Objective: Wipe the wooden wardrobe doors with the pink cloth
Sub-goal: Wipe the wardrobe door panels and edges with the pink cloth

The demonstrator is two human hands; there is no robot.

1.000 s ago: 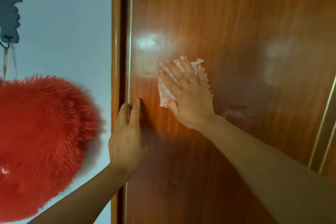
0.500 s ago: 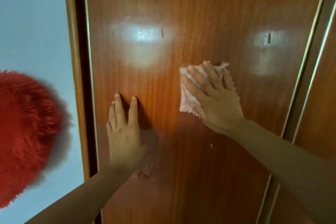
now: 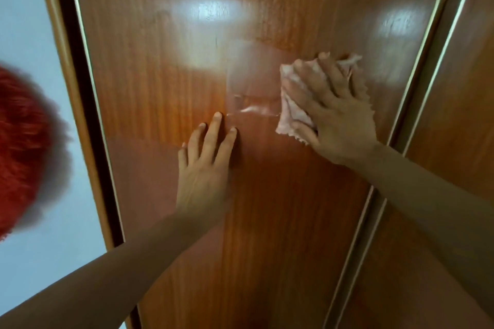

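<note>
A glossy reddish-brown wooden wardrobe door [image 3: 165, 83] fills most of the view. My right hand [image 3: 334, 112] lies flat on the pink cloth [image 3: 290, 112] and presses it against the door's right half, fingers spread over it. A wet streak runs on the wood to the left of the cloth. My left hand [image 3: 204, 168] rests flat on the door lower down and to the left, fingers together, holding nothing. A second door panel [image 3: 454, 104] shows at the right, behind a pale metal strip [image 3: 417, 83].
A fluffy red object [image 3: 24, 147] hangs by the pale blue wall [image 3: 24, 21] at the left. The wardrobe's wooden frame and a dark gap [image 3: 80, 93] run along the door's left edge.
My right hand has slid the cloth to the right across the door, leaving a wet streak. My left hand has moved rightwards from the door's left edge. The view has shifted right.
</note>
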